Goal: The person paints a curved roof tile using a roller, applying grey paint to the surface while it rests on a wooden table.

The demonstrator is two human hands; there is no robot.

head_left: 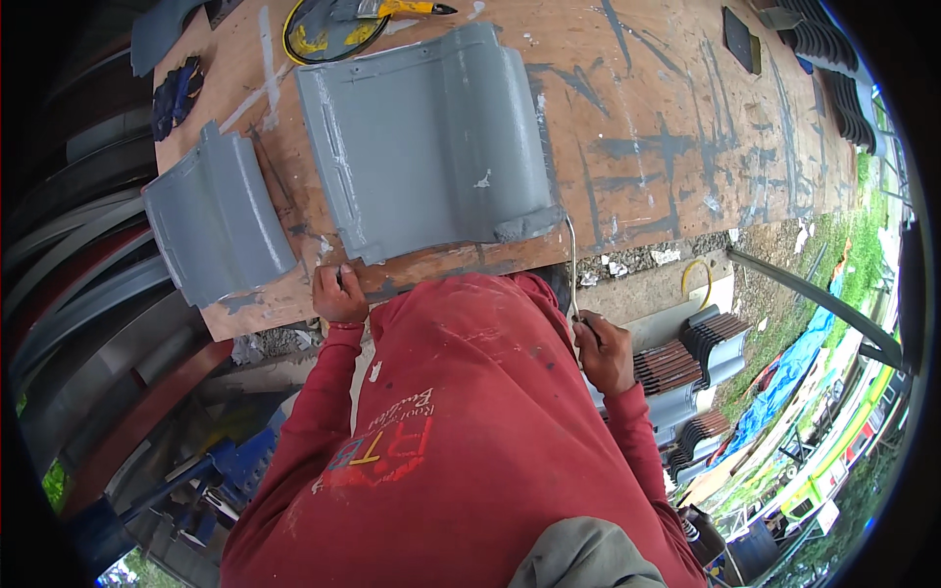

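Observation:
A large grey roof tile (392, 147) lies on the plywood table in front of me. My right hand (605, 353) is wrapped round the handle of a small paint roller, whose thin wire frame runs up to the table. The grey-coated roller (529, 223) touches the tile's near right corner. My left hand (339, 293) is closed at the table's near edge, just below the tile's near left corner. Something small and dark shows in its fingers, too little to name. A smaller grey roof tile (218, 220) lies to the left, partly over the table's edge.
A round tray (333, 37) with yellow and grey paint holds a yellow-handled brush (407, 8) at the far side. A dark glove (177, 96) lies at far left. The plywood table (637, 108) is streaked grey. Stacked tiles (686, 363) stand on the ground at right.

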